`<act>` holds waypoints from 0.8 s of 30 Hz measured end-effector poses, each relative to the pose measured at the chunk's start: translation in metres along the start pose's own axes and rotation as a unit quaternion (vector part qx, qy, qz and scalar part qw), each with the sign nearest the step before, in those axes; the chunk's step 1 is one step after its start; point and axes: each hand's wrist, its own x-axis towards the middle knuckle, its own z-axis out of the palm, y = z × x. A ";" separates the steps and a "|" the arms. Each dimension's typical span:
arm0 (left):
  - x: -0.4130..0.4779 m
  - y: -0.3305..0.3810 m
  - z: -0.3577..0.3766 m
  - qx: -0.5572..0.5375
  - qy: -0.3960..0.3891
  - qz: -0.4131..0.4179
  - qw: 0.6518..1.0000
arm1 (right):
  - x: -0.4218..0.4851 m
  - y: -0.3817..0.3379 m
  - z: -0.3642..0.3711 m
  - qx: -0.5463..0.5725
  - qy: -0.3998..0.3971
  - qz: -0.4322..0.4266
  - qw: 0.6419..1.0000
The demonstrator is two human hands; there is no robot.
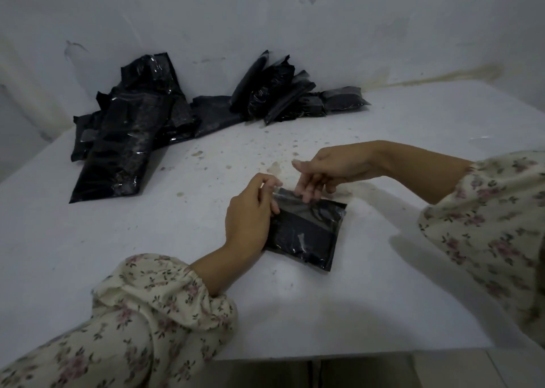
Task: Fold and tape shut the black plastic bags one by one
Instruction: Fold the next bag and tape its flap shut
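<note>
Floral cloth sleeves (165, 302) reach over the white, speckled table (177, 240). A flat, squarish bag (306, 231) of glossy, crinkled black plastic lies near the front edge, between both hands, with a clear strip (324, 203) along its far edge. The left hand (250, 210) curls its fingers round the bag's left edge, gripping it. The right hand (333, 169) arches above, forefinger straight, the other fingertips (306, 196) resting loosely on the strip. Two heaps of similar shiny bags, left heap (126, 140) and right heap (283, 93), lie against the scuffed wall (324, 19).
</note>
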 end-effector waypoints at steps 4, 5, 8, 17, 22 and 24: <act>0.012 -0.002 -0.010 -0.002 -0.022 0.005 1.000 | -0.007 0.004 0.010 -0.063 0.022 -0.039 0.997; 0.015 -0.002 -0.013 0.016 -0.029 0.017 0.999 | -0.007 0.005 0.011 -0.064 0.029 -0.043 0.997; 0.024 0.002 -0.018 0.039 -0.051 0.044 0.997 | -0.006 0.006 0.014 -0.063 0.040 -0.039 0.996; 0.046 0.007 -0.025 0.077 -0.126 0.028 0.989 | -0.006 0.007 0.017 -0.049 0.067 -0.013 0.996; 0.044 -0.005 -0.023 0.022 -0.115 -0.021 0.993 | -0.006 0.006 0.020 -0.071 0.075 -0.010 0.995; 0.042 -0.005 -0.021 0.017 -0.117 -0.024 0.993 | -0.006 0.006 0.021 -0.071 0.078 -0.008 0.994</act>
